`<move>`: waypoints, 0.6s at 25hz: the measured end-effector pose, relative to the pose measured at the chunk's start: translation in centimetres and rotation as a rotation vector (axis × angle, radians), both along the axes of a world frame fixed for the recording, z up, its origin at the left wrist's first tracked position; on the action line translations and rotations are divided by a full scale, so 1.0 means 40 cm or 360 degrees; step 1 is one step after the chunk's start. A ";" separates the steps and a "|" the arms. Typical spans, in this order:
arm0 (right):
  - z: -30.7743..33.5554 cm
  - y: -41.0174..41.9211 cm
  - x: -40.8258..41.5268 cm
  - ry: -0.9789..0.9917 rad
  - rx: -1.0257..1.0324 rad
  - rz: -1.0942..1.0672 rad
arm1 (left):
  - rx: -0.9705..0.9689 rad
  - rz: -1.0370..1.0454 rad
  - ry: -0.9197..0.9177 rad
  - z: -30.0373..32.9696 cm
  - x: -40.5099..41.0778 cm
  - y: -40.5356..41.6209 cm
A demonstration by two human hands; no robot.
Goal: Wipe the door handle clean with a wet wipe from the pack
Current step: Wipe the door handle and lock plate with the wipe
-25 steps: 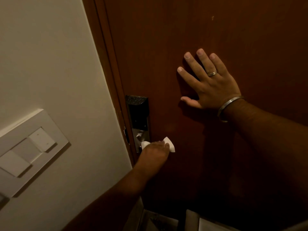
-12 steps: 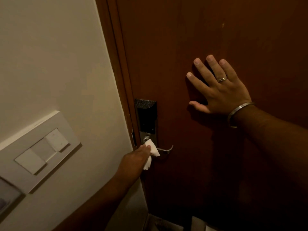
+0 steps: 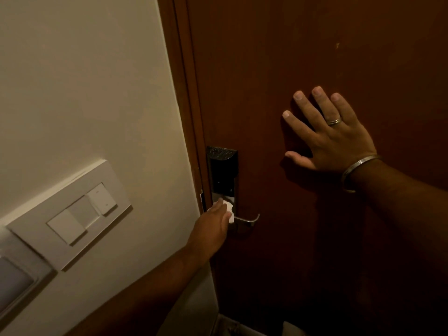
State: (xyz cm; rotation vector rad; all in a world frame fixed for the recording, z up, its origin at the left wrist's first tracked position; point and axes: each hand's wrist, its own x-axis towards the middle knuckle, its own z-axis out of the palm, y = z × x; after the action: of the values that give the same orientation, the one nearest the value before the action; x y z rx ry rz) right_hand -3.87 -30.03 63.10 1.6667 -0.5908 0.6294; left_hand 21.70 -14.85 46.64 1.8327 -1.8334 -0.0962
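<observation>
1. Two hands share the work: your right hand [image 3: 332, 139] lies flat on the door [image 3: 303, 57], fingers spread wide, holding nothing. Brace there.
2. Your left hand [image 3: 213, 226] pinches the wet wipe [image 3: 229, 210], bunched against the lock plate [image 3: 223, 175] at the root of the door handle [image 3: 244, 219].
3. Draw the wipe along the lever to its upturned tip, wrapping it so the underside is cleaned too.

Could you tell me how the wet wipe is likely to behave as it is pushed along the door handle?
The wipe looks bunched under the left hand, so it is probably limp and will mould to the handle. It seems very light. Being floppy, it may slide or fold unless pinned.
</observation>
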 end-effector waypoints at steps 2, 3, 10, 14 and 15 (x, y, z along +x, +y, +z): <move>0.001 0.002 -0.001 0.0005 0.0009 0.0003 | -0.0027 0.0194 0.0173 0.025 -0.005 -0.018; -0.002 0.002 0.000 0.0002 0.0012 0.0006 | -0.0041 0.0210 0.0158 0.022 -0.003 -0.015; -0.001 -0.001 -0.003 0.0005 0.0016 0.0006 | 0.0039 -0.0016 -0.0218 0.009 0.032 -0.020; -0.006 -0.003 0.004 0.0014 0.0001 0.0019 | 0.0058 -0.0275 -0.0462 -0.008 0.015 0.010; -0.005 -0.004 0.004 0.0013 0.0004 0.0014 | 0.0060 -0.0352 -0.0469 -0.016 0.012 0.023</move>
State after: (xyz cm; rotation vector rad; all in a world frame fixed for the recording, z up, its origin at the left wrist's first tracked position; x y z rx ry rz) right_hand -3.73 -30.19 62.90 1.6742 -0.5789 0.6282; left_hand 22.18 -13.92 45.99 1.7360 -2.2491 0.0634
